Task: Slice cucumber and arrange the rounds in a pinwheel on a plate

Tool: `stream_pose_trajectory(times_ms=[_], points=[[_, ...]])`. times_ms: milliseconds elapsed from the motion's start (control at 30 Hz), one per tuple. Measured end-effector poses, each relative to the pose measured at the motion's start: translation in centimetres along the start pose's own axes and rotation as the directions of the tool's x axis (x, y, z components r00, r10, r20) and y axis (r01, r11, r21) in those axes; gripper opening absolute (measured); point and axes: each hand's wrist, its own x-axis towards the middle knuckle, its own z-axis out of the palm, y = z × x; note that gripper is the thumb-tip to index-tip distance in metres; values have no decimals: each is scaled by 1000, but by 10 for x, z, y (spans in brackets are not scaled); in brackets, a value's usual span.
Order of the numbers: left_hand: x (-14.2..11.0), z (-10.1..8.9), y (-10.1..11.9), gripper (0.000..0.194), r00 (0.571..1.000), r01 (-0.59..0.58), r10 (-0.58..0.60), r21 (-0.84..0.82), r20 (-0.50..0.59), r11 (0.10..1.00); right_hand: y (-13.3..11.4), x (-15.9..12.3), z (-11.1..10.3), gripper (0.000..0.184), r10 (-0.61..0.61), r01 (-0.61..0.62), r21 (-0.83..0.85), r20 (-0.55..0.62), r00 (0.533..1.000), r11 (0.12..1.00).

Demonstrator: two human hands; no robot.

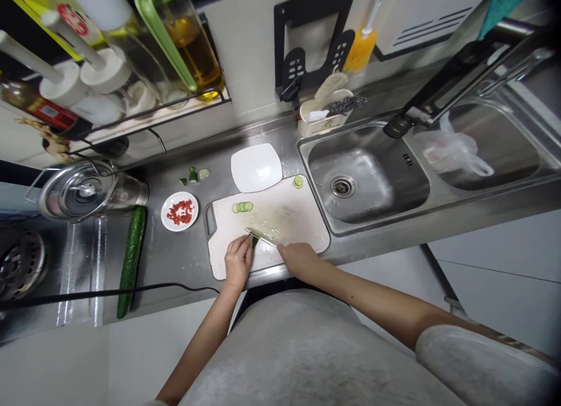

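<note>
A white cutting board [302, 222] lies on the steel counter in front of me. My left hand [239, 261] presses down on a small green cucumber piece [255, 240] near the board's front edge, fingers curled over it. My right hand [298, 258] grips the handle of a knife [262, 237] whose blade rests against that piece. Several cucumber slices [242, 207] lie in a row at the board's far left, and another slice or two [298, 181] sit at its far right corner.
A white square plate [256, 167] sits behind the board. A small dish of chopped red chilli [179, 211], a whole cucumber [131, 260] and cucumber ends [193, 175] lie left. A steel pot [83, 190] stands far left. A double sink [363, 181] is right. A black cable [109, 291] runs along the counter edge.
</note>
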Motion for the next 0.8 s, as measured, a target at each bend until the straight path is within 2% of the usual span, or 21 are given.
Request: stream_pose_trajectory(times_ms=[467, 800], points=[[-1, 2, -2, 26, 1000, 0, 0, -16, -5, 1000, 2, 6, -2, 30, -4, 4, -17, 29, 1000, 1000], [1, 1, -1, 25, 999, -26, 26, -7, -25, 1000, 8, 11, 5, 31, 1, 0, -29, 51, 999, 1000]])
